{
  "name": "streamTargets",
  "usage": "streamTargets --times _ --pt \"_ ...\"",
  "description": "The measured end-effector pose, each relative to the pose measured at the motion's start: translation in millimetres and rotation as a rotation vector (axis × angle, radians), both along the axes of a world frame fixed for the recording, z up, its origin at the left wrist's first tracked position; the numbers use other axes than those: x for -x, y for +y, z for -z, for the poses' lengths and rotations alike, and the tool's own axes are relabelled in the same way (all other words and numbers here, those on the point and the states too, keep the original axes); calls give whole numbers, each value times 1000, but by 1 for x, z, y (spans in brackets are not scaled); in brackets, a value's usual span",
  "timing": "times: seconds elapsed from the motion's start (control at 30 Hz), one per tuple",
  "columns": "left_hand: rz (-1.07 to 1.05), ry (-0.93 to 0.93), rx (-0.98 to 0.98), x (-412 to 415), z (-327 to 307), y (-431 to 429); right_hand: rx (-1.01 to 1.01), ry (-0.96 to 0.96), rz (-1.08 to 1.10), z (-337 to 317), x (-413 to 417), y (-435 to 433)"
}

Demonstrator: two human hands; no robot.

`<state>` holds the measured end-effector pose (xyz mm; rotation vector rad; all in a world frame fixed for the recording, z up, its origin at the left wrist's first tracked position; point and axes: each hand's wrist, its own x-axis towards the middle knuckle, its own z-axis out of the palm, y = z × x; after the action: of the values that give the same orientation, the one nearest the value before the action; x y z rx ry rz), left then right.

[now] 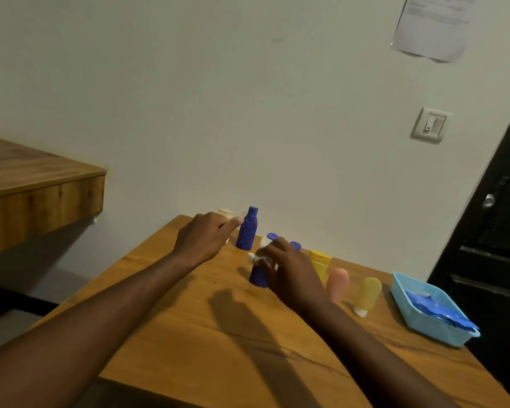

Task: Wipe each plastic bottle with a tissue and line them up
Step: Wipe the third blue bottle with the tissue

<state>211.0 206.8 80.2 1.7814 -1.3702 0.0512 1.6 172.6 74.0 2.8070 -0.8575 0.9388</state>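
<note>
On the wooden table [218,334], my right hand [289,269] pinches a crumpled white tissue [256,256] against a dark blue bottle [258,276] that stands upright. The lid [273,236] of this bottle shows above my fingers. My left hand [206,240] hovers further back, one straight finger reaching the side of a tall blue speckled bottle [248,228] by the wall. A pale bottle [226,213] stands behind that hand, mostly hidden. Right of my right hand are another blue cap [295,245], a yellow tube [320,262], a pink bottle [337,284] and a yellow bottle [367,294] standing on its white cap.
A light blue plastic basket [418,322] holding blue packets sits at the table's right edge. A second wooden surface [42,187] juts out higher on the left. The wall runs right behind the bottles, and a dark door [498,231] is at the right.
</note>
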Motion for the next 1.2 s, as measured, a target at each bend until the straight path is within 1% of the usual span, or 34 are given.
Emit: streamTargets --times 0.2,0.27,0.33,0.43,0.57,0.67,0.8,0.87,1.03,1.2 --pt "64 -8 -17 -33 -34 -55 192 25 47 -51 -15 -54" --pt "80 3 -9 -44 -37 -81 218 32 79 -64 -23 -76" --pt "98 16 -10 -53 -37 -107 214 22 88 -72 -30 -97" --pt "114 2 -45 -62 -35 -142 139 -19 89 -75 -37 -123" --pt "148 6 -92 -71 -26 -188 81 -55 80 -65 -39 -151" --pt "174 -41 -143 -74 -17 -214 78 -86 57 -55 -36 -162" --pt "201 -187 -218 -74 -7 -232 90 -152 4 -50 -30 -169" --pt "205 -214 -221 -74 -2 -235 96 -189 -25 -53 -29 -170" --pt "242 -122 -137 -70 -1 -230 102 -293 -70 -66 -28 -158" --pt "243 -97 -81 -64 -10 -214 123 -341 -108 -77 -20 -136"
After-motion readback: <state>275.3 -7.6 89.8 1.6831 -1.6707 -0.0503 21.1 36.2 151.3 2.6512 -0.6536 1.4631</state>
